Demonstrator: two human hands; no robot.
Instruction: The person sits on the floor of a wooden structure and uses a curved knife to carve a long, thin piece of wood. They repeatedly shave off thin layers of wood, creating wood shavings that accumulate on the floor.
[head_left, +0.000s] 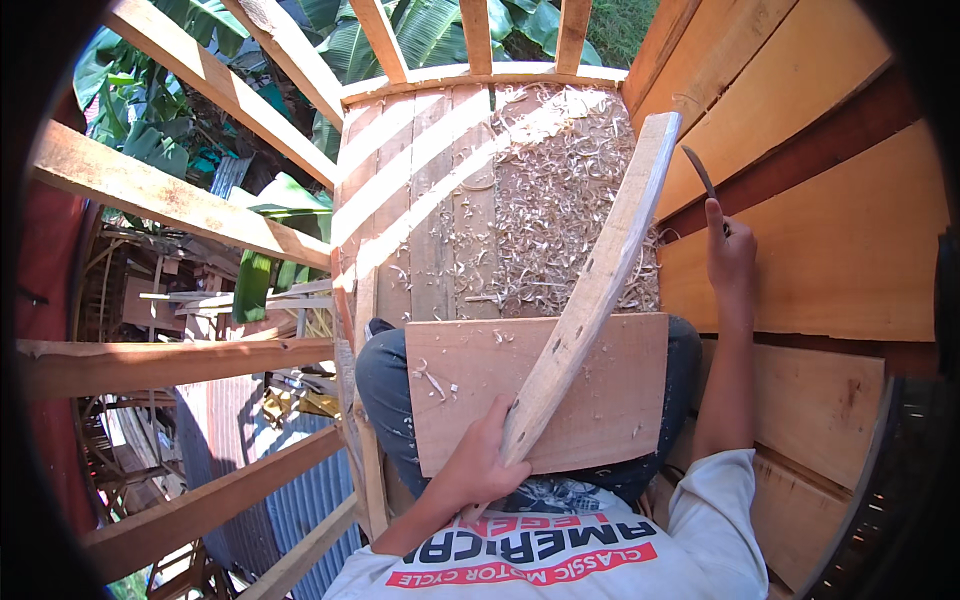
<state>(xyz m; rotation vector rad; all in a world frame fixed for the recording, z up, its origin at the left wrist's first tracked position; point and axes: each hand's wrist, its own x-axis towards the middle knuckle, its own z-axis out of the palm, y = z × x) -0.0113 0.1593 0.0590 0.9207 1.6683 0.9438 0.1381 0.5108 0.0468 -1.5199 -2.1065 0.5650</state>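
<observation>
**Two hands, one curved slat**

Two hands worked: the left hand [485, 455] gripped the slat [590, 290] at its lower end, frame centre, over a lap board [610, 400]. It looked stiff, light, splintery. The right hand [730, 260] clutched a blade [698, 170], upper right.

Wood shavings [560, 200] lie thick over the plank floor [420, 200] ahead of me, in the upper middle of the frame, heaped mostly toward its right side. Bare timber rails [170, 200] slant across the left half, one above another, with open air between them. Through those gaps, at the upper left and along the top edge, I see broad green banana leaves [140, 110]. Lower left, far below, lies corrugated metal roofing [300, 500] among scattered scrap boards [200, 300]. Along the right side runs a wall of wide pale planks [820, 230], with a darker band crossing it.
</observation>
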